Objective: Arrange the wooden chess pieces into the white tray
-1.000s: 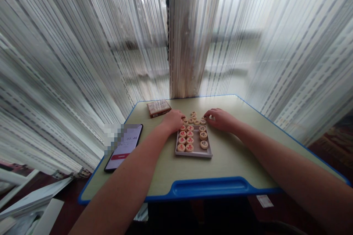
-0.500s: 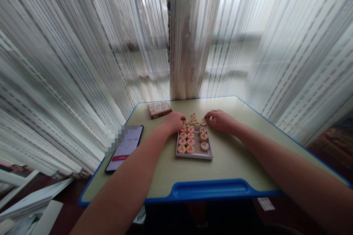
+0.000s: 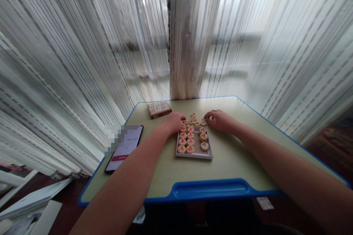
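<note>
Both hands at loose chess pieces [image 3: 194,121] beyond tray [image 3: 194,154]. Left hand [image 3: 173,122] fingers curled together; right hand [image 3: 220,119] fingertips pinching 1 piece, grip unclear.

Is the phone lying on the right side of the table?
No, the phone lies at the table's left edge, left of the tray of wooden pieces.

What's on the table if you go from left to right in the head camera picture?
phone → box lid → left hand → tray with round pieces → right hand
</note>
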The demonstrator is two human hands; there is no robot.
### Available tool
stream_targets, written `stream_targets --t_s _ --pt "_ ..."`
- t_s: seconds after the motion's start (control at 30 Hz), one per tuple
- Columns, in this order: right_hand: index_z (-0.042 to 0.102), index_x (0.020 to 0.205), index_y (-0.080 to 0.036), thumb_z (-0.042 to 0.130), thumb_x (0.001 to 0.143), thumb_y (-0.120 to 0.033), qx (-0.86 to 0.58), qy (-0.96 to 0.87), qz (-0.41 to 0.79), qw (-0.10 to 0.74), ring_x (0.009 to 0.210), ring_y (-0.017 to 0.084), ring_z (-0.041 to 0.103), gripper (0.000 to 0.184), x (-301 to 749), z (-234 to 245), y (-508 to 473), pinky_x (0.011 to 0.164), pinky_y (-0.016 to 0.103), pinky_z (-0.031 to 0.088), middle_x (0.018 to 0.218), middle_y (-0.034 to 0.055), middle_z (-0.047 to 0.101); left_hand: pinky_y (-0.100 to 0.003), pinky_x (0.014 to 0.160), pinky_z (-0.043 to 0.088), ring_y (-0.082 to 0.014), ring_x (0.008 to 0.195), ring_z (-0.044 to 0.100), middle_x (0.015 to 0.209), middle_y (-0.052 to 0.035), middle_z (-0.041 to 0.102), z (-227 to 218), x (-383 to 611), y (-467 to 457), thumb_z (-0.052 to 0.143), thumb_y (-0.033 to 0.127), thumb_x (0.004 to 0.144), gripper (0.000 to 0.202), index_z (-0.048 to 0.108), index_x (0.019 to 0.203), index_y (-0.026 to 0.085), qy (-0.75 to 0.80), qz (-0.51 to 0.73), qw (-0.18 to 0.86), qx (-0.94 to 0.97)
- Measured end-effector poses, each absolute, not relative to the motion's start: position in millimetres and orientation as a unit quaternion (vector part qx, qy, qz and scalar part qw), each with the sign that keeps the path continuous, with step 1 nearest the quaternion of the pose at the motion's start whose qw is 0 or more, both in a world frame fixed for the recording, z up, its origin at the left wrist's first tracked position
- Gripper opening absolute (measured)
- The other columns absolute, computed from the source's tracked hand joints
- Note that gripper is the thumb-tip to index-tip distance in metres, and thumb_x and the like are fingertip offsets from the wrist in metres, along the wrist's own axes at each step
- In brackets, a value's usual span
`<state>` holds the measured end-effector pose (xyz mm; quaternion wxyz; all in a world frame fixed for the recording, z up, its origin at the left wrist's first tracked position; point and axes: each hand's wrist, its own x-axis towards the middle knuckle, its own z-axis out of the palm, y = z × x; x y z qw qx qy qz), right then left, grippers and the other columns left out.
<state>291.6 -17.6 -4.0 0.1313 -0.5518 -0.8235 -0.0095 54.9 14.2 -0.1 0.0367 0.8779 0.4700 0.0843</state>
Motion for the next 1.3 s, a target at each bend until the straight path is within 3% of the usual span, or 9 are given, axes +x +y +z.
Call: stream_targets --t_s 0.2,0.5,0.77,0.97,1.13,1.3 --pt "0.066 0.099 -0.019 0.052 0.079 -0.023 -0.554 -0.822 -0.004 0.134 0.086 0.019 0.06 0.025 292 -3 -18 0.081 0.031 0.046 0.096 0.0068 0.068 -0.028 0.095 0.044 -0.0198 0.105 0.06 0.113 -0.0091 0.066 2 54 13 0.043 0.017 0.079 0.038 0.068 0.109 0.015 0.462 0.092 0.046 0.881" --pt "0.066 0.098 -0.018 0.051 0.079 -0.021 -0.551 -0.823 -0.004 0.136 0.086 0.019 0.06 0.025 292 -3 -19 0.08 0.03 0.046 0.095 0.0073 0.068 -0.027 0.087 0.047 -0.0201 0.099 0.062 0.109 -0.0086 0.068 8 52 9 0.049 0.032 0.083 0.033 0.069 0.104 0.016 0.453 0.098 0.074 0.883" --pt "0.066 0.099 -0.02 0.052 0.079 -0.022 -0.551 -0.823 -0.002 0.135 0.086 0.019 0.06 0.024 291 -2 -19 0.08 0.03 0.046 0.096 0.0062 0.068 -0.026 0.089 0.046 -0.0183 0.097 0.063 0.106 -0.0061 0.07 4 50 17 0.05 0.018 0.082 0.031 0.069 0.106 0.018 0.486 0.113 0.108 0.86" --pt "0.066 0.099 -0.018 0.052 0.079 -0.022 -0.555 -0.822 -0.004 0.128 0.087 0.02 0.06 0.025 290 -2 -20 0.08 0.031 0.045 0.097 0.0074 0.068 -0.024 0.083 0.048 -0.0168 0.089 0.064 0.095 -0.0064 0.072 3 48 20 0.051 0.01 0.077 0.03 0.073 0.097 0.017 0.493 0.147 0.132 0.847" --pt "0.066 0.101 -0.018 0.052 0.079 -0.022 -0.556 -0.822 -0.004 0.127 0.087 0.02 0.06 0.026 290 -2 -20 0.08 0.03 0.045 0.098 0.0078 0.067 -0.024 0.065 0.048 -0.0139 0.067 0.06 0.078 -0.0057 0.071 0 41 23 0.045 -0.003 0.066 0.045 0.073 0.097 0.014 0.525 0.187 0.232 0.797" --pt "0.066 0.099 -0.018 0.053 0.08 -0.024 -0.563 -0.816 -0.002 0.128 0.089 0.02 0.06 0.024 290 -2 -19 0.081 0.031 0.045 0.099 0.0081 0.067 -0.018 0.063 0.047 -0.0124 0.075 0.06 0.089 -0.0072 0.07 -2 37 26 0.041 -0.008 0.053 0.06 0.07 0.102 0.011 0.51 0.23 0.359 0.747"
